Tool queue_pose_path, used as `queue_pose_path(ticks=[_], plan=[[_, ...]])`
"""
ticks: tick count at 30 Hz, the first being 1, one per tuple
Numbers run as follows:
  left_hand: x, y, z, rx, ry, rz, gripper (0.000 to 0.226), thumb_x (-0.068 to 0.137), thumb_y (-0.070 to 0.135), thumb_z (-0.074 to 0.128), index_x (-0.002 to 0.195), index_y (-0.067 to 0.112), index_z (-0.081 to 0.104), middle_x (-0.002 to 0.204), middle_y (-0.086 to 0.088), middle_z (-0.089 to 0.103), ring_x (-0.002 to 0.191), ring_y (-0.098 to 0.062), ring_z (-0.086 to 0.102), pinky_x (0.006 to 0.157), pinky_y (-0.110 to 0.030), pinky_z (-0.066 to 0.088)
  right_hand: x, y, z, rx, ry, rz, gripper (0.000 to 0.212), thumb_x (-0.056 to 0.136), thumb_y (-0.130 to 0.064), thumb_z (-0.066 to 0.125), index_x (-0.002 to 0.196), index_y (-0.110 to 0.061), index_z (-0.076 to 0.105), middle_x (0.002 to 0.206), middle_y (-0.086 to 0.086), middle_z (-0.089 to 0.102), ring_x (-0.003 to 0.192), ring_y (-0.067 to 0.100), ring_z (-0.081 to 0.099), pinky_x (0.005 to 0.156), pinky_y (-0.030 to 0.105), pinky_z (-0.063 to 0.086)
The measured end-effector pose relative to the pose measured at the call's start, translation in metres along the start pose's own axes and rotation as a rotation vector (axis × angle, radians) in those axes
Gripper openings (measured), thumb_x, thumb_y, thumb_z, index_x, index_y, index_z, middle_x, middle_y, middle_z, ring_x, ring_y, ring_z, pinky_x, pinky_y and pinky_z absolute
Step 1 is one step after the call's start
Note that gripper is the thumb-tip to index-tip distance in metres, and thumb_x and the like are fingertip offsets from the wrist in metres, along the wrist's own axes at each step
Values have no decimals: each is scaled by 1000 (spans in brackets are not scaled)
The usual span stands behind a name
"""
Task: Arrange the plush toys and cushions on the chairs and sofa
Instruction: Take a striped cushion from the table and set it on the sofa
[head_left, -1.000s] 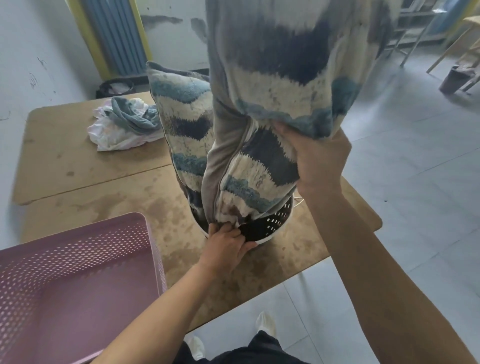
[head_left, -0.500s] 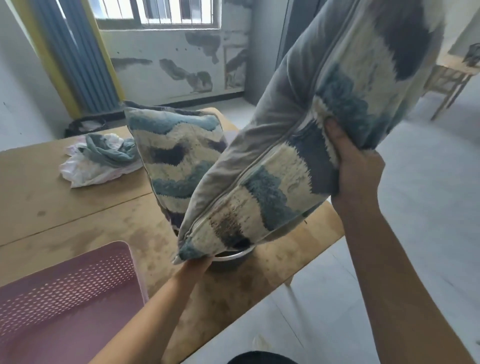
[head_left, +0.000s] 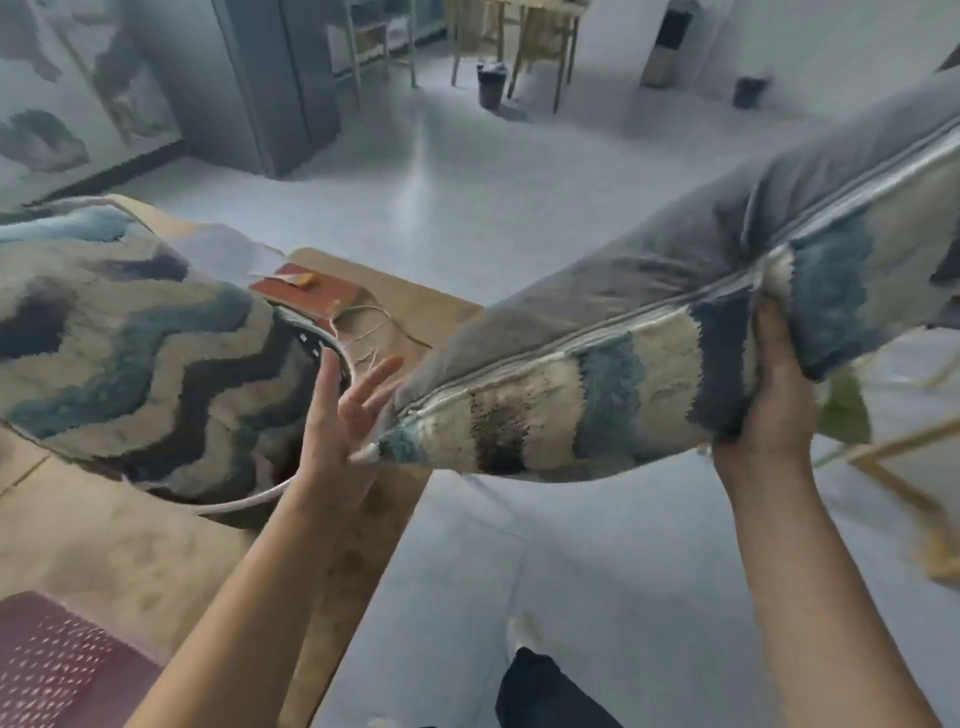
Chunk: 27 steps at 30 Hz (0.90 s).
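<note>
my right hand (head_left: 774, 395) pinches the cushion (head_left: 649, 332) at its middle while its long axis slants down-left, the near corner just touching my spread left hand (head_left: 343, 421).

My right hand (head_left: 774, 395) clamps the raised cushion (head_left: 649, 332) over the floor; my left hand (head_left: 345, 415), fingers spread, touches its corner. A second cushion (head_left: 140, 348) rests on the table (head_left: 119, 551).

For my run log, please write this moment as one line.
right hand: grips lifted cushion | left hand: open, at its corner | second cushion: in basket on table
</note>
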<state>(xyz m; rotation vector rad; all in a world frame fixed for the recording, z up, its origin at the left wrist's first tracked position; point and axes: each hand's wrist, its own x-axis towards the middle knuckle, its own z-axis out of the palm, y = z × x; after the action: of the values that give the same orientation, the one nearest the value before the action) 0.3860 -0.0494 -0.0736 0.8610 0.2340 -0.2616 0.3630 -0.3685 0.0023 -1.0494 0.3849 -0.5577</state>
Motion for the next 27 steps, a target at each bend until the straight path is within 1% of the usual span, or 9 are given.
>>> queue_pose_path(ticks=[4, 7, 11, 14, 16, 18, 21, 24, 27], plan=[[-5, -51, 64, 420, -162, -52, 75, 90, 81, 34, 134, 27, 62, 138, -3, 67, 124, -18, 65, 112, -47, 39, -11, -28, -81, -212, 295, -68, 28, 72, -32, 94, 94, -27, 77, 99, -13, 81, 97, 8, 77, 87, 38, 64], [-19, -100, 125, 671, -355, -74, 86, 68, 90, 51, 137, 40, 57, 143, 7, 63, 131, -11, 59, 113, -45, 39, -17, -37, -141, -308, 323, -191, 43, 65, -28, 99, 102, -24, 78, 99, -17, 79, 101, 3, 75, 82, 26, 63], [-56, -189, 221, 861, -608, -8, 71, 78, 81, 57, 142, 52, 46, 141, 25, 56, 123, 12, 54, 101, -17, 44, -38, -59, -212, -447, 225, -245, 56, 67, -25, 98, 118, -19, 76, 111, -12, 79, 109, 7, 73, 92, 29, 59], [-79, -270, 284, 802, -489, 100, 26, 98, 46, 63, 124, 40, 65, 118, 17, 73, 111, 1, 68, 97, -24, 55, -49, -87, -284, -473, 92, -122, 44, 82, -36, 86, 121, -22, 73, 114, -9, 79, 112, 10, 72, 101, 38, 57], [-88, -316, 317, 586, -251, 51, 18, 102, 34, 62, 115, 27, 72, 114, 6, 78, 115, -17, 71, 95, -35, 58, -51, -110, -346, -457, 11, -18, 44, 92, -52, 71, 126, -24, 71, 122, 4, 75, 120, 24, 68, 108, 50, 51], [-97, -352, 351, 463, -153, -34, 25, 103, 36, 59, 121, 23, 71, 117, 2, 77, 114, -22, 71, 98, -42, 58, -51, -132, -410, -453, 64, 54, 58, 92, -65, 62, 135, -27, 67, 133, 3, 71, 129, 24, 62, 114, 47, 46], [-115, -398, 409, 456, -180, -131, 32, 104, 40, 56, 125, 20, 68, 119, -2, 76, 109, -22, 73, 99, -48, 57, -53, -166, -492, -443, 250, 54, 83, 83, -78, 60, 148, -28, 55, 144, -17, 61, 135, 3, 54, 120, 36, 39], [-127, -448, 468, 491, -302, -178, 25, 104, 38, 55, 112, 22, 73, 114, -2, 78, 108, -22, 74, 91, -41, 62, -46, -189, -560, -409, 352, 26, 83, 81, -74, 67, 153, -40, 42, 133, -42, 49, 131, -10, 46, 119, 27, 34], [-125, -503, 518, 481, -394, -234, 23, 103, 37, 57, 111, 23, 73, 110, 0, 80, 107, -23, 75, 96, -46, 57, -24, -191, -620, -396, 406, 29, 104, 72, -80, 71, 159, -44, 28, 146, -36, 44, 141, -3, 40, 122, 34, 31]])
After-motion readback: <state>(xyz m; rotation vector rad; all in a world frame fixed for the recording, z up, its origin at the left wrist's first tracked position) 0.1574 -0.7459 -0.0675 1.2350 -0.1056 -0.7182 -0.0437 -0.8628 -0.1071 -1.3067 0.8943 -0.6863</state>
